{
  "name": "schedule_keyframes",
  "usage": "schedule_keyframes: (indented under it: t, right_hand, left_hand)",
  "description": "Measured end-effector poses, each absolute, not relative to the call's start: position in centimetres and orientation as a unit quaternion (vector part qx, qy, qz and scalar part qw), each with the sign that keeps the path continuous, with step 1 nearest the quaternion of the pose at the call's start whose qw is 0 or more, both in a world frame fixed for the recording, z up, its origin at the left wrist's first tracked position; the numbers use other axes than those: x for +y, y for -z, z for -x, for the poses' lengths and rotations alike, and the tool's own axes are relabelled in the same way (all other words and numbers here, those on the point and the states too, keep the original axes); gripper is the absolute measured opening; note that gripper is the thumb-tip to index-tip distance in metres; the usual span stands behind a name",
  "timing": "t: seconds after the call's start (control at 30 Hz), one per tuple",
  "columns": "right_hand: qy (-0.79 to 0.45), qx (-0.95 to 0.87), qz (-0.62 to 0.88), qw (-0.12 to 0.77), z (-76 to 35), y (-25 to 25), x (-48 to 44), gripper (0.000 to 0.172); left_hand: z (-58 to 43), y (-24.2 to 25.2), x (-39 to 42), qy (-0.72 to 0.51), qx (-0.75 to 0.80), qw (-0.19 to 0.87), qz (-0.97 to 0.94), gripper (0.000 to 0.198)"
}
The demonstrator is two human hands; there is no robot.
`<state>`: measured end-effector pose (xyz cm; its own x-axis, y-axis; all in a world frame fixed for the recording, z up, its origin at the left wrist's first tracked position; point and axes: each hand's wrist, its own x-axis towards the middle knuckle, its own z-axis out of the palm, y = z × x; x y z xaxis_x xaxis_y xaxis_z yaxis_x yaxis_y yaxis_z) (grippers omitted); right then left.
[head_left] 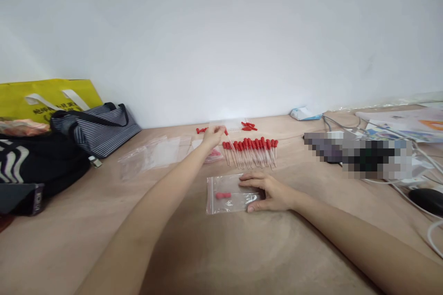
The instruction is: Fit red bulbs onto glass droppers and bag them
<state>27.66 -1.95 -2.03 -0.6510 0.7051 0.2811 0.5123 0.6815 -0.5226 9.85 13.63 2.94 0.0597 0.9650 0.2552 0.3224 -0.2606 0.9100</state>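
My left hand (214,136) is closed on a glass dropper (226,132) with a red bulb, held over the left end of a row of red-bulbed droppers (252,150). My right hand (265,191) rests on the right part of a clear zip bag (238,184), its fingers apart. Inside the bag, toward its left side, lies a red rubber bulb (223,195). Loose red bulbs (249,126) lie behind the row, and a few more (200,130) sit behind my left hand. Filled bags with red pieces (212,155) are partly behind my left forearm.
Clear plastic bags (155,153) lie left of centre. A striped bag (100,129), a black bag (38,161) and a small bottle (94,162) are at the left. A tissue pack (304,114), cables and a black mouse (427,201) are at the right.
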Motion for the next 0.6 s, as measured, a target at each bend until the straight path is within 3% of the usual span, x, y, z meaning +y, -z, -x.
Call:
schedule_keyframes:
  t: [0.23,0.6]
  right_hand:
    - [-0.199,-0.882,0.351,0.245,-27.7,2.2,-2.0,0.072]
    - [-0.199,-0.881,0.346,0.255,-27.7,2.3,-2.0,0.070]
  left_hand:
    - [0.5,-2.8,3.9,-0.615,0.443,0.412,-0.506,0.036]
    - [2.4,0.3,0.1,-0.607,0.492,0.477,-0.403,0.035]
